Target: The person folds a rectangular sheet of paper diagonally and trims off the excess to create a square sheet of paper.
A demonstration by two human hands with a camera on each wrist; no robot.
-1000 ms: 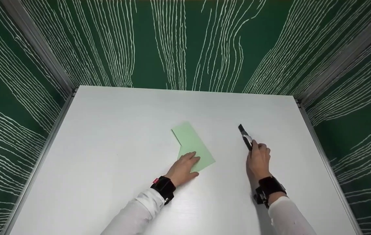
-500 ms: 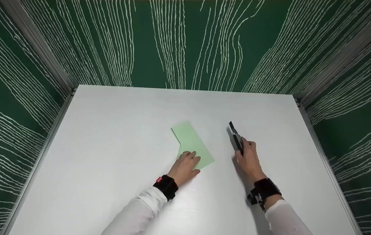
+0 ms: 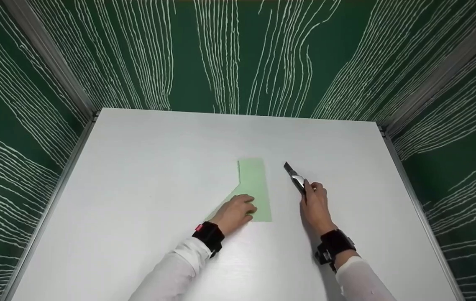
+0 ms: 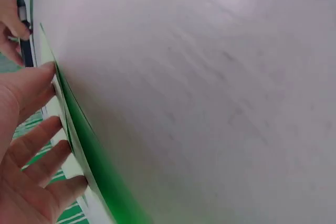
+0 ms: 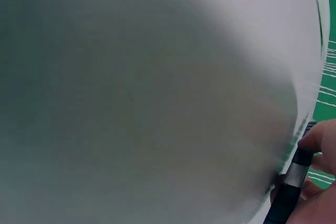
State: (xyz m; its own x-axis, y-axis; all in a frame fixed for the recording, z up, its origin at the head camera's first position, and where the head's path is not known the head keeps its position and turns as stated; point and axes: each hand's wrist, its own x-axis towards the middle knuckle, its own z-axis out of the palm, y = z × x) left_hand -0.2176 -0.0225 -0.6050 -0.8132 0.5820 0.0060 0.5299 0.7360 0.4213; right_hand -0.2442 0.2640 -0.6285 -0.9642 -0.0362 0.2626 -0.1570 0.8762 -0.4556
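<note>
A folded sheet of light green paper (image 3: 255, 179) lies mid-table in the head view, with one flap slanting down to the left. My left hand (image 3: 234, 212) rests on its lower part, fingers spread and fingertips pressing the sheet. In the left wrist view the layers stand slightly apart along an edge, showing a darker green underside (image 4: 107, 179). Right of the paper, my right hand (image 3: 316, 208) grips a black and silver utility knife (image 3: 297, 182), its dark tip pointing up and left. The right wrist view shows thumb and fingers round the knife's handle (image 5: 286, 198).
The white tabletop (image 3: 146, 167) spreads around both hands. Green walls with wavy white lines (image 3: 221, 54) rise behind it and at both sides, joined by grey corner posts (image 3: 49, 54). Each wrist wears a black camera band (image 3: 209, 239).
The paper has turned clockwise under my left hand, so its long right edge now runs nearly straight up. My right hand has brought the knife leftward, nearer the paper.
</note>
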